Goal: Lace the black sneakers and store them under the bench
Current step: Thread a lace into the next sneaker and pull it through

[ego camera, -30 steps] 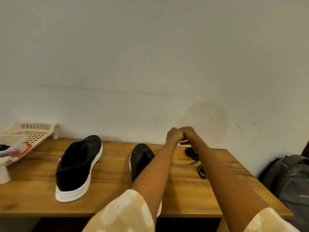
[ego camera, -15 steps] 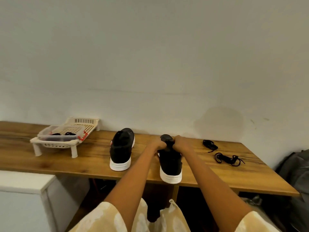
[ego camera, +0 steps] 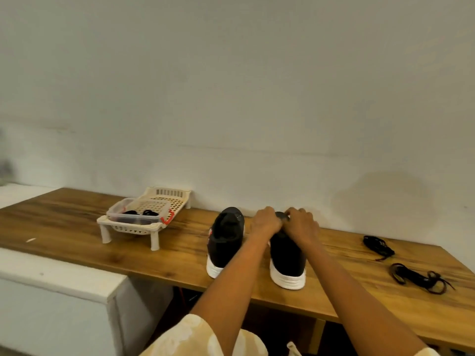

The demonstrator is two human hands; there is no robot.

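Reaching forward, both hands meet over the toe end of the right-hand sneaker, which stands on the wooden bench with its white heel toward the person and its long axis running away to the wall. The left hand and right hand sit with fingers curled down onto the shoe's upper, knuckles almost touching; whether they pinch the fabric or a lace end cannot be told, as the fingertips are hidden. The second sneaker stands just beside it, parallel, untouched. Two loose black laces lie well apart on the right, nearer the right hand. Judgement: lacing not yet begun; the next move likely calls for that hand to fetch a lace.
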